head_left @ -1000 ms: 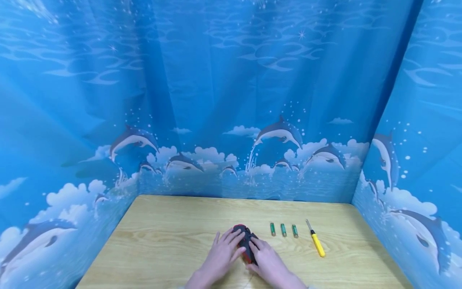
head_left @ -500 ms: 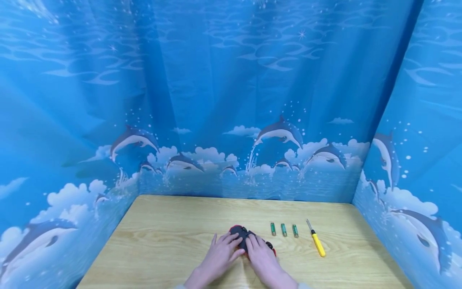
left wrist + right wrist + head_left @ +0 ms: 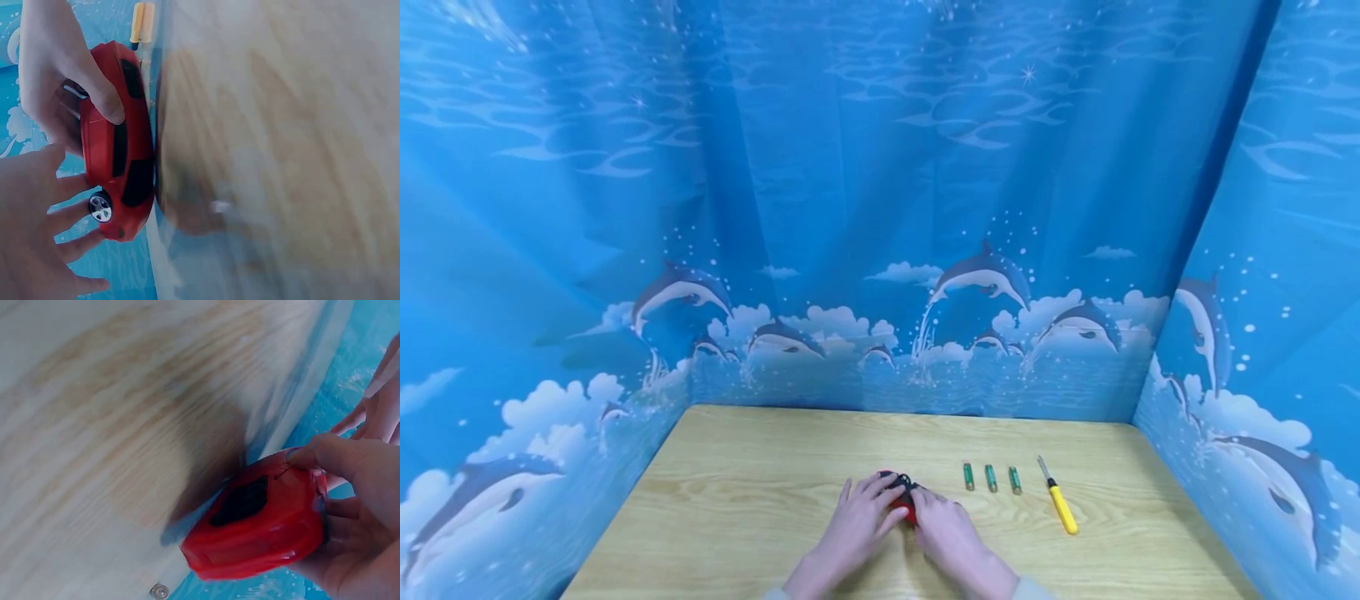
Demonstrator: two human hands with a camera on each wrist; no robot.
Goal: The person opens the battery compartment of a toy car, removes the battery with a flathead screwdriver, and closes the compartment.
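A red toy car (image 3: pixel 907 505) with a black underside is held upside down between both hands, close over the table, its roof side facing the wood in the left wrist view. My right hand (image 3: pixel 951 532) grips one end, with its thumb along the red body (image 3: pixel 250 531) in the right wrist view. At the other end my left hand (image 3: pixel 859 525) keeps its fingers spread and fairly straight beside a silver-spoked wheel (image 3: pixel 100 207). Much of the car is hidden under the hands in the head view.
Three green batteries, a left one (image 3: pixel 968 477), a middle one (image 3: pixel 992 478) and a right one (image 3: pixel 1015 480), lie right of the hands. Farther right is a screwdriver (image 3: pixel 1060 500) with a yellow handle. Blue dolphin curtains (image 3: pixel 880 208) surround the wooden table (image 3: pixel 760 467).
The car has turned from pointing away to lying more crosswise, then tilted so its red side shows. My right hand has shifted with it; the left hand has barely moved.
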